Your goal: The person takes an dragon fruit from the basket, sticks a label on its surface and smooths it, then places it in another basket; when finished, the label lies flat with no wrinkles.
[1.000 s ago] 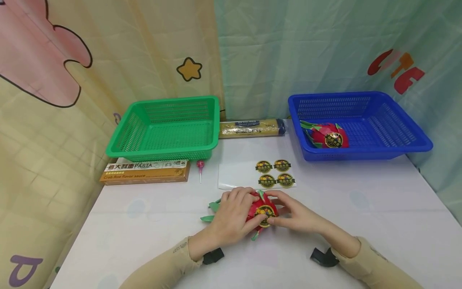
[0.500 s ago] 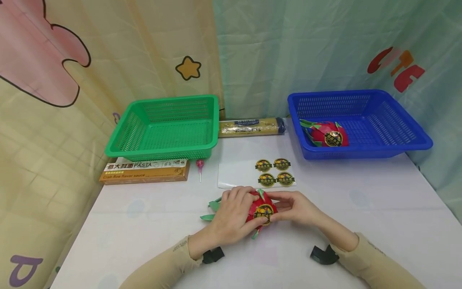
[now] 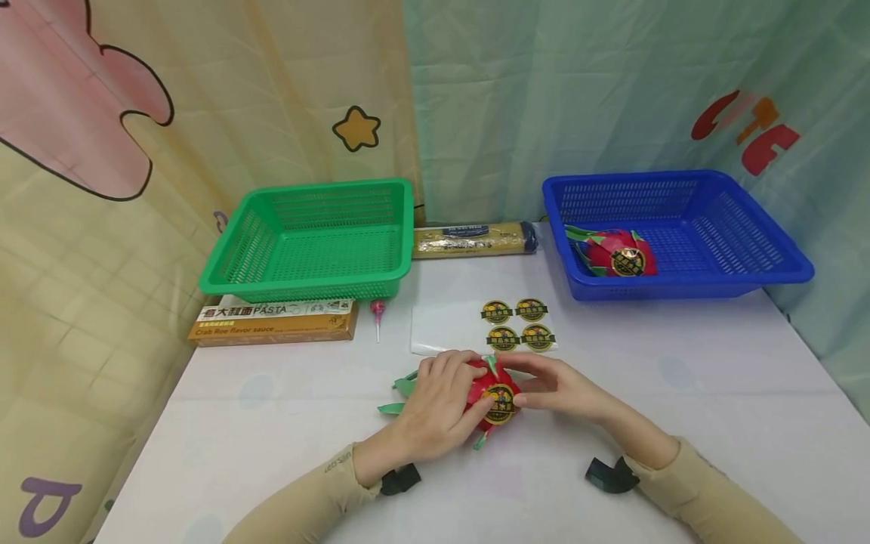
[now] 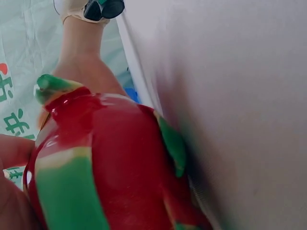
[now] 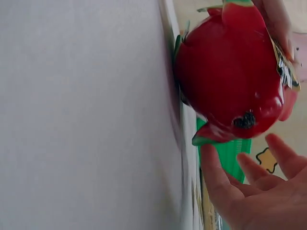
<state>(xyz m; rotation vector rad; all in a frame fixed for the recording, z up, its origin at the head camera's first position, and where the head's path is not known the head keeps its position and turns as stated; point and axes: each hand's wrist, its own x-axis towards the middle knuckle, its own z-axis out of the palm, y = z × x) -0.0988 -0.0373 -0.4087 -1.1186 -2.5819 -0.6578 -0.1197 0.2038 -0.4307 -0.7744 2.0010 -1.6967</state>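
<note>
A red dragon fruit with green leafy tips lies on the table in front of the person. My left hand grips it from the left, its thumb on a round black-and-gold sticker on the fruit's skin. At the other end is my right hand, thumb and fingers spread around the fruit's tip. The right wrist view shows the sticker's edge standing out from the skin, with the right fingers loosely parted below the fruit. Red skin and a green scale fill much of the left wrist view.
A backing sheet with several matching stickers lies beyond the fruit. Behind stand a green basket and a blue basket holding another stickered dragon fruit. A pasta box, lollipop and spaghetti pack lie nearby.
My right thumb and fingers close in at the fruit's end, then part again. My left thumb has shifted left across the sticker. The fruit stays nearly in place.
</note>
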